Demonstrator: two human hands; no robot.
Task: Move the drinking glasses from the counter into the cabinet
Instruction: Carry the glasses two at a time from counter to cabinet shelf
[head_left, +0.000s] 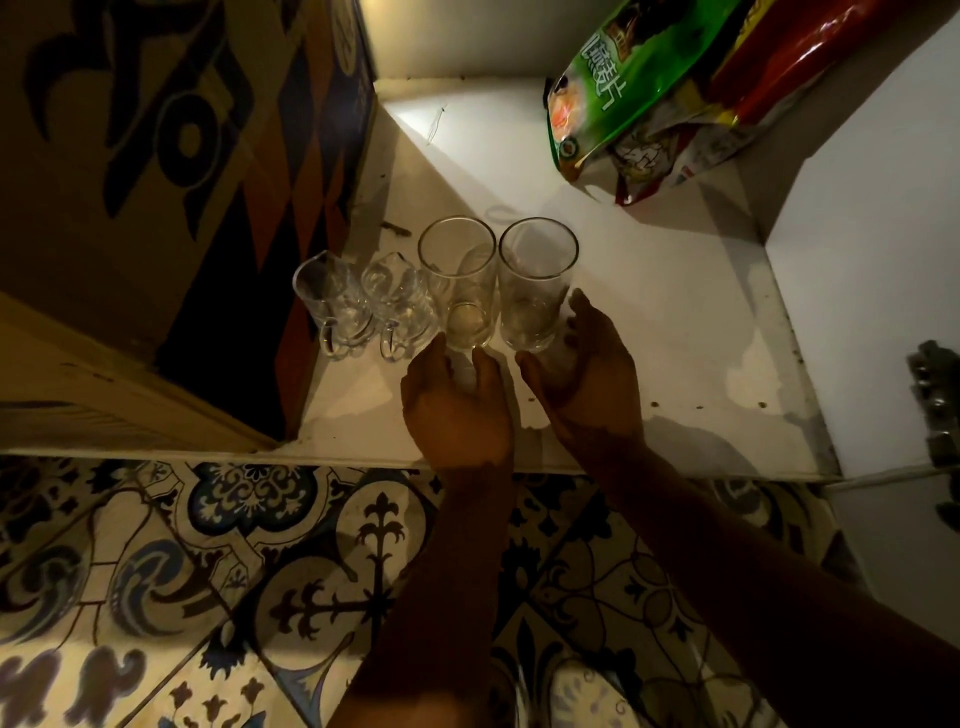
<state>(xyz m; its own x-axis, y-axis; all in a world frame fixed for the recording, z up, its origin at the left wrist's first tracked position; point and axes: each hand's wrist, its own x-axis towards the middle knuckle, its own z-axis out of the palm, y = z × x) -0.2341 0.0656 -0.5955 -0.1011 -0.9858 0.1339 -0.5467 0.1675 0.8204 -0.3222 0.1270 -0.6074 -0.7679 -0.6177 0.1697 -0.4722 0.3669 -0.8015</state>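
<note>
Two tall clear drinking glasses stand upright side by side on the white cabinet shelf (675, 332). My left hand (457, 410) wraps the base of the left tall glass (457, 275). My right hand (587, 384) cups the base of the right tall glass (537, 280), thumb up along its right side. Left of them stand two small clear glass mugs with handles, one mug (332, 306) at the far left and the other mug (397, 306) touching the left tall glass.
A large printed cardboard box (156, 182) fills the shelf's left side, close to the mugs. Green and red snack bags (649, 93) lie at the back right. A white side wall (872, 260) bounds the right. Patterned floor tiles (234, 571) lie below the shelf edge.
</note>
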